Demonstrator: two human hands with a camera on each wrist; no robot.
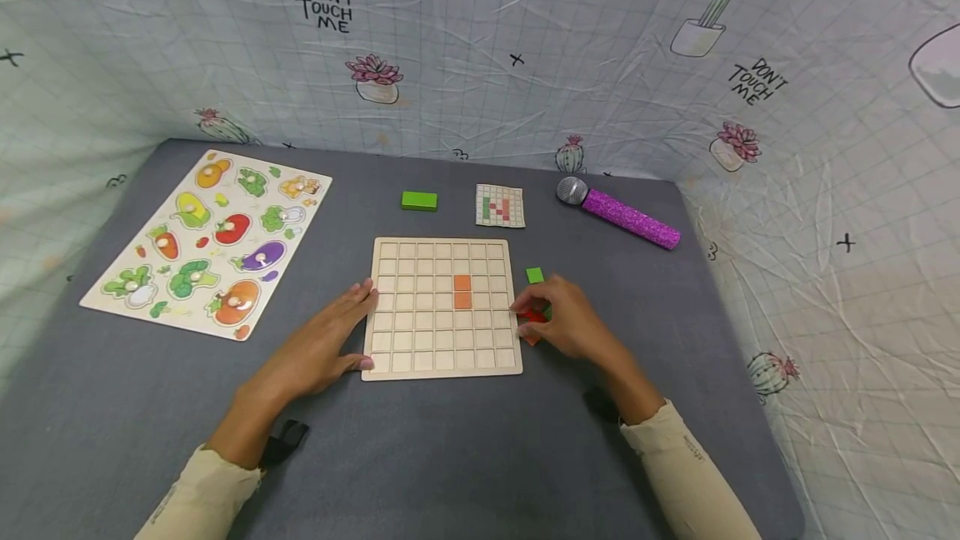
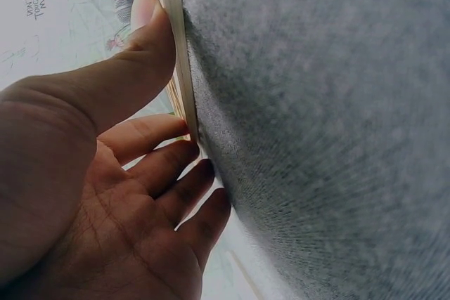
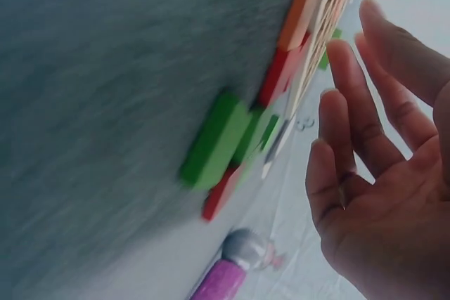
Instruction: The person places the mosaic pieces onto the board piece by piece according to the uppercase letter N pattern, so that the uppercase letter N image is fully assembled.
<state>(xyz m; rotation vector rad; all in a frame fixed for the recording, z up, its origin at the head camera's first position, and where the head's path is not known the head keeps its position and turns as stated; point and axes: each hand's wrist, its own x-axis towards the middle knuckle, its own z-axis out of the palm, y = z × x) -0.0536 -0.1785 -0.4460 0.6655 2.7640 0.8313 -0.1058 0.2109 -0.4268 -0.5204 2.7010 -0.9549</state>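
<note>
Head view, near edge: your sleeves are cut off by the frame; the dark strap under your left wrist is too shadowed to make out
Left hand: your fingers lie nearly straight against the left edge of the grid board, thumb at its near corner; this grip looks like steadying rather than clasping
Right hand: your grip hangs by the board's right edge with a narrow gap from above; the right wrist view shows fingers loosely apart, nothing visible between them
Grid board: flat on the bench, squarely before you; likely light and stiff, apt to slide; best held by its rim
Loose blocks: red block and orange block just beside the board, green block near them; probably light, rigid and smooth, so pinch opposite sides; your hand hides some and blur softens edges, so you cannot count them surely
Orange squares: set in the grid, right of its middle; one piece or two, you cannot tell
Far row: vegetable puzzle at left, then green bar, pattern card, purple microphone; the card's small print is hard to read
Backdrop: printed cloth, cropped at the top
</note>
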